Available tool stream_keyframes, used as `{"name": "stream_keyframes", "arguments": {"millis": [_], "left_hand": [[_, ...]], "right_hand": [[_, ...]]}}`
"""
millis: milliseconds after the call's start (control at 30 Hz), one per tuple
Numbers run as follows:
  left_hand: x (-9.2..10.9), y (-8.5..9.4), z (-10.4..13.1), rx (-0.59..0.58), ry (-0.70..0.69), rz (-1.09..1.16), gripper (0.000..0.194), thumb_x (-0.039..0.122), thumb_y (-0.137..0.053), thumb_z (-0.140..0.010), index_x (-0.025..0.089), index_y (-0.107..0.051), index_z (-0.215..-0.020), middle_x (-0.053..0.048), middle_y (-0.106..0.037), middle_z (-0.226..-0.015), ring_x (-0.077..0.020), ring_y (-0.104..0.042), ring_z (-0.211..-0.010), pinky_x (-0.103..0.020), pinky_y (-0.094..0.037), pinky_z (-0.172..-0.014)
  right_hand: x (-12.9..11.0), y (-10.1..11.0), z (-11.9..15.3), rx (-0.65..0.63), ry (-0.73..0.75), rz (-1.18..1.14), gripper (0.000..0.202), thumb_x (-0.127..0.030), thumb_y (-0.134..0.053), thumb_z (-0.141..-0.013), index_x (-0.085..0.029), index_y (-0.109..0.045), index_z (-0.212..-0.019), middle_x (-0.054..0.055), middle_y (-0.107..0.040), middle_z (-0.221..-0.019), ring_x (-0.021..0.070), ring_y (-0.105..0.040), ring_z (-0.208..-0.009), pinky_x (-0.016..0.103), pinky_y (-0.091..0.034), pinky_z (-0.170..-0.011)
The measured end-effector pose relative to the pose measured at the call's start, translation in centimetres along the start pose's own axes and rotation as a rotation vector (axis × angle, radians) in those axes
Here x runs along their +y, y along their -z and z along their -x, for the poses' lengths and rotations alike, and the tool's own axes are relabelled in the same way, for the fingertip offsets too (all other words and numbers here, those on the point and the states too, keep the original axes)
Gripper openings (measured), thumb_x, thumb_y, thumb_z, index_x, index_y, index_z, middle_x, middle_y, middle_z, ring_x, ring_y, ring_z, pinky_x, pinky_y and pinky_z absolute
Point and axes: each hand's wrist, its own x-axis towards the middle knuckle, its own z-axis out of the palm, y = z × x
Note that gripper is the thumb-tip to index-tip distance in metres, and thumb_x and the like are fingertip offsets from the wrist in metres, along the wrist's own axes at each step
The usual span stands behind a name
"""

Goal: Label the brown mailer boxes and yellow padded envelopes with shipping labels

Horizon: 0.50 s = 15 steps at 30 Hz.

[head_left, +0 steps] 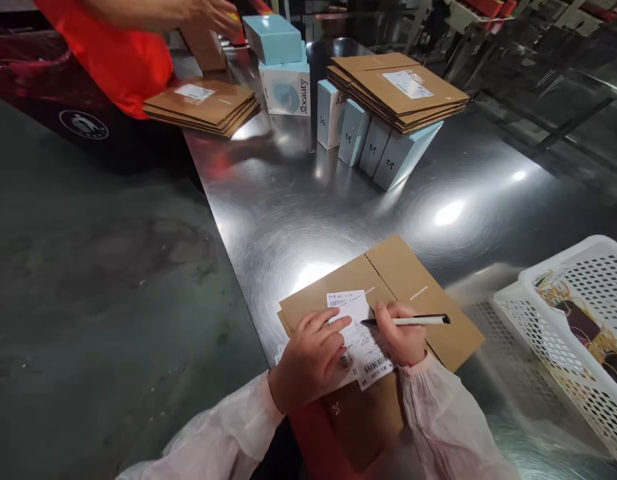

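Observation:
A flat brown cardboard box (418,293) lies on the metal table (298,213) right in front of me. A white shipping label (361,337) with barcodes rests on it. My left hand (311,357) presses its fingertips on the label. My right hand (398,337) holds a white pen (413,321) with its black tip on the label.
Several light-blue boxes (373,143) stand at the far side, under one stack of flat cardboard (398,90); another stack (203,103) lies further left. A person in a red top (118,53) reaches over there. A white perforated basket (573,333) sits at right. Dark floor lies left.

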Motion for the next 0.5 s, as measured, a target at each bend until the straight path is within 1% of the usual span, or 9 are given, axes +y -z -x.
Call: {"name": "stream_keyframes", "arguments": {"millis": [67, 133, 333, 500], "left_hand": [[0.05, 0.04, -0.03, -0.001, -0.004, -0.007, 0.018, 0.011, -0.045, -0.093, 0.019, -0.059, -0.084, -0.004, -0.072, -0.12, -0.0261, -0.06, -0.118, -0.043, -0.047, -0.094], [0.11, 0.04, -0.04, 0.004, -0.001, -0.006, 0.019, 0.011, -0.045, -0.092, 0.02, -0.059, -0.083, -0.003, -0.072, -0.12, -0.026, -0.06, -0.118, -0.043, -0.047, -0.094], [0.21, 0.02, -0.07, -0.001, 0.004, -0.001, 0.017, 0.009, -0.046, -0.091, 0.02, -0.058, -0.084, -0.003, -0.072, -0.121, -0.0259, -0.06, -0.119, -0.043, -0.046, -0.095], [0.24, 0.16, -0.13, -0.004, 0.006, -0.006, 0.016, 0.01, -0.046, -0.092, 0.019, -0.056, -0.083, -0.004, -0.072, -0.121, -0.0258, -0.06, -0.119, -0.043, -0.047, -0.095]], "right_hand": [[-0.08, -0.17, -0.02, -0.007, -0.068, -0.04, 0.051, -0.043, -0.055, -0.088, -0.022, -0.039, -0.044, -0.004, -0.04, -0.04, 0.0092, -0.036, -0.039, 0.027, -0.031, -0.043], [-0.1, -0.34, -0.01, -0.03, -0.093, -0.058, 0.052, -0.044, -0.055, -0.087, -0.023, -0.037, -0.044, -0.004, -0.039, -0.04, 0.0093, -0.035, -0.039, 0.027, -0.031, -0.043], [0.0, -0.5, 0.02, -0.043, -0.12, -0.09, 0.051, -0.045, -0.055, -0.087, -0.024, -0.034, -0.045, -0.004, -0.039, -0.04, 0.0092, -0.034, -0.04, 0.028, -0.031, -0.043], [0.04, -0.4, 0.0, -0.073, -0.117, -0.048, 0.05, -0.045, -0.054, -0.087, -0.024, -0.036, -0.046, -0.003, -0.041, -0.041, 0.0097, -0.037, -0.041, 0.027, -0.033, -0.044]]}}
